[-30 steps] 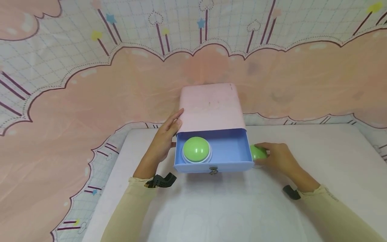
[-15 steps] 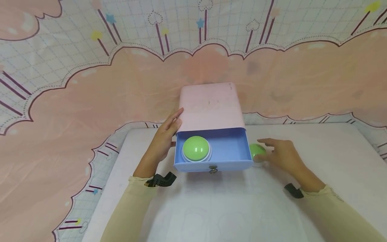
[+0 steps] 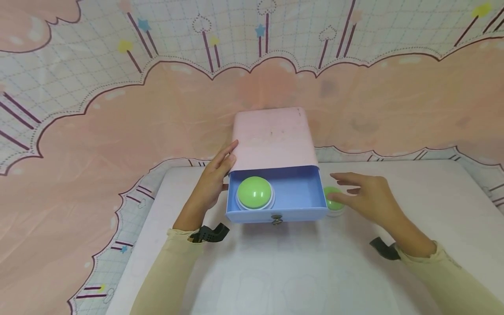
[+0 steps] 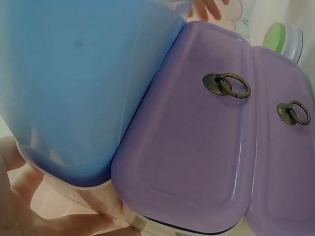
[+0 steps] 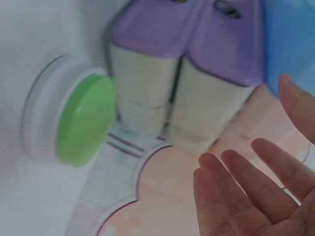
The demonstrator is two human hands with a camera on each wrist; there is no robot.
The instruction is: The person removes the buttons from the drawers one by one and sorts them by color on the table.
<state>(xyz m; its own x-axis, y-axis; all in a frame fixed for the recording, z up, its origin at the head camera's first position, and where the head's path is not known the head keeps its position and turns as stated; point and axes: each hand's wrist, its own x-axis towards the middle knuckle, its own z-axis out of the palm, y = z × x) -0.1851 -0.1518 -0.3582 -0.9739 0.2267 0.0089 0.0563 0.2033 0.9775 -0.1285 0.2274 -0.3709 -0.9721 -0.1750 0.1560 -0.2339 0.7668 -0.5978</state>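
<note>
A small chest of drawers with a pink top (image 3: 275,140) stands at the centre of the head view. Its blue top drawer (image 3: 299,188) is pulled out. Inside, on the left, lies a round push button (image 3: 255,192) with a green dome and white base. My left hand (image 3: 208,186) rests on the chest's left side, fingers extended. A second green-domed button (image 5: 86,120) sits on the table right of the chest. My right hand (image 3: 370,197) hovers beside and above it, fingers apart and holding nothing; the thumb overlaps the dome in the head view.
Two purple drawers (image 4: 182,132) below the blue one are closed, each with a bronze ring pull (image 4: 236,86). The chest stands on a white table (image 3: 283,271), near its back edge. Behind hangs a printed peach-and-white cloth (image 3: 177,109).
My right hand has let go of the button on the table and drawn back up and to the right, fingers spreading. My left hand, the drawer and the button inside stay put.
</note>
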